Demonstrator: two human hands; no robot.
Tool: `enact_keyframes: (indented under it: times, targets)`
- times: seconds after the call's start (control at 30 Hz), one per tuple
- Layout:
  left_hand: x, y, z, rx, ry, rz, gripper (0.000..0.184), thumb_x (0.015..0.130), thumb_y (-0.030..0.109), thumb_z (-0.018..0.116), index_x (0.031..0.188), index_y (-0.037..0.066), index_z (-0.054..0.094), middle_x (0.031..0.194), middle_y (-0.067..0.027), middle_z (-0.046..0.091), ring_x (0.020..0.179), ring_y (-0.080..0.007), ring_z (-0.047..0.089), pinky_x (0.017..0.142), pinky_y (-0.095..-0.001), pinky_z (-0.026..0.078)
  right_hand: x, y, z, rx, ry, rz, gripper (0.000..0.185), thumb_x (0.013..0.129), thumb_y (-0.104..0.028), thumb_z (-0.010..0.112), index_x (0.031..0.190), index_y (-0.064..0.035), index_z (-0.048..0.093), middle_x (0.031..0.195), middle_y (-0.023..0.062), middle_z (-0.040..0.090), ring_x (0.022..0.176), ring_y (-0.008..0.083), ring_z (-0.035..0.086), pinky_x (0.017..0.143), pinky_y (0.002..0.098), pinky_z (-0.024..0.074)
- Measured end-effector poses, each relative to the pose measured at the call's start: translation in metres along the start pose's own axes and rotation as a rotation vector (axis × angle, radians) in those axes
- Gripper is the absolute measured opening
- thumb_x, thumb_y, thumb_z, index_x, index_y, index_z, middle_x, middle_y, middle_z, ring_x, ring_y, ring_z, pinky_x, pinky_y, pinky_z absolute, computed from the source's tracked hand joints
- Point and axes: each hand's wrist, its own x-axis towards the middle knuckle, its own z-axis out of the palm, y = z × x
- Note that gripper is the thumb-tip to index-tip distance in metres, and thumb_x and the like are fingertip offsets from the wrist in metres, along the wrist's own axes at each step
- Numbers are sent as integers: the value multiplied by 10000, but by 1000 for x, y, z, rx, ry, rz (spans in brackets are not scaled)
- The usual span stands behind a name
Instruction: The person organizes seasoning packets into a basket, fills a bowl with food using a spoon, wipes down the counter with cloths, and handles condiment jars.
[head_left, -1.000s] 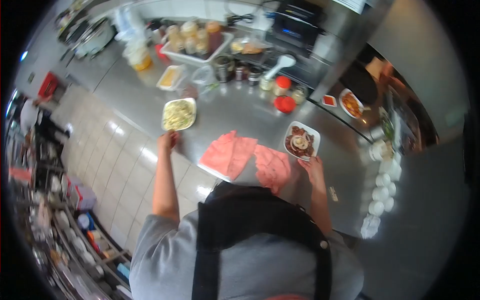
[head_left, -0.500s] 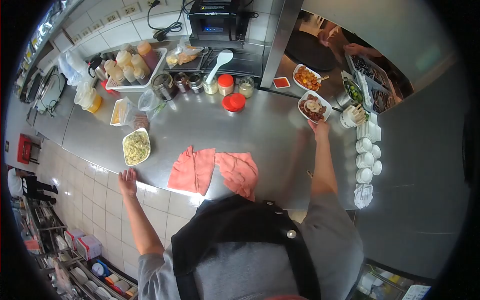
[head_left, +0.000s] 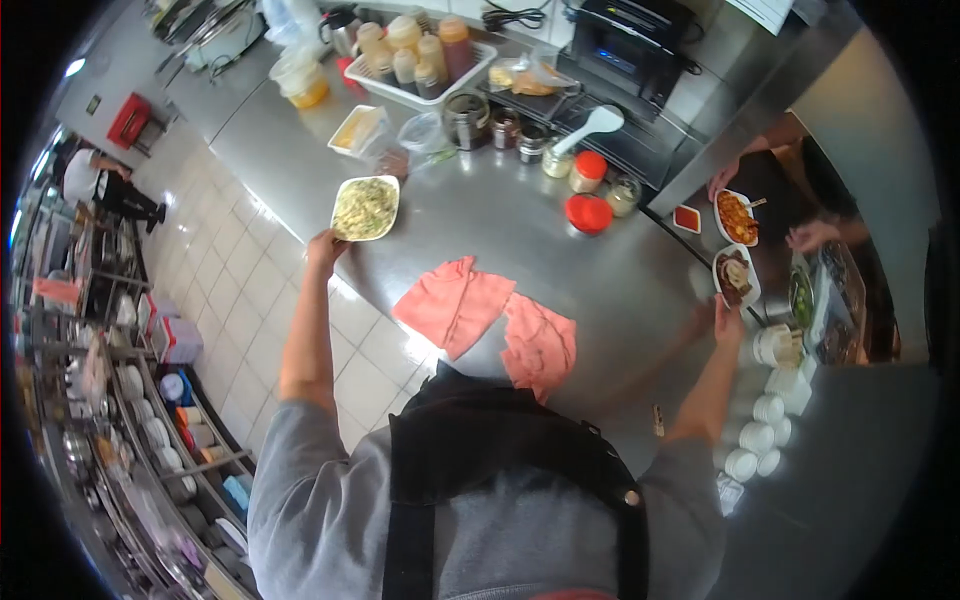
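Note:
My left hand grips the near corner of a white bowl filled with pale yellow-green food, perhaps fried rice. At the right, my right hand holds the near edge of a white dish of browned meat topped with onion rings. Just beyond that dish lies another white dish of orange-red food with a utensil in it, beside a small square dish of red sauce. Two pink cloths lie on the steel counter between my hands.
Behind sit jars with red lids, a basket of sauce bottles and a black printer. Stacked white cups and a stick holder stand right. Another person's hands show through the opening; a person stands far left.
My left hand has reached forward and taken hold of the rice-like food's bowl. My right hand has pushed the meat dish toward the opening. The camera view has turned.

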Motion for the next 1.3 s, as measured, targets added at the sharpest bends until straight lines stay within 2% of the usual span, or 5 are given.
enact_keyframes:
  times: [0.17,0.27,0.5,0.83,1.3]
  targets:
    - [-18,0,18,111,-2,-26,199,924,22,557,1050,-130,590,1025,-191,689,920,-271,711,838,-336,613,-46,38,84,42,401,65,403,1054,-188,478,1401,9,419,1295,220,559,1064,303,659,927,366,600]
    - [-24,-20,29,4,-116,-86,215,925,29,567,1070,-130,577,1028,-207,695,892,-278,719,799,-322,621,-165,105,217,-622,-188,-134,326,974,-118,591,1291,-55,554,963,93,652,888,177,656,756,257,542]
    - [-41,-47,66,-272,-188,-268,199,952,47,539,1080,-103,566,1001,-213,657,917,-278,681,842,-345,614,-376,276,405,-1386,-906,-990,389,794,-103,710,1178,-163,700,1325,69,570,1211,294,527,1035,390,428]
    - [-67,-30,97,-225,-56,-114,193,882,-55,419,1013,-100,554,778,-144,648,585,-192,628,516,-287,553,-318,316,459,-1440,-558,-487,280,849,-91,660,1121,-152,633,1143,130,579,1103,375,577,922,478,514]
    - [-88,-34,103,-77,-160,-166,158,951,85,489,953,-30,599,774,-109,667,588,-156,599,524,-273,506,-340,286,401,-1379,-877,-526,437,824,-164,727,1250,-211,640,1178,70,592,1098,353,578,905,434,502]
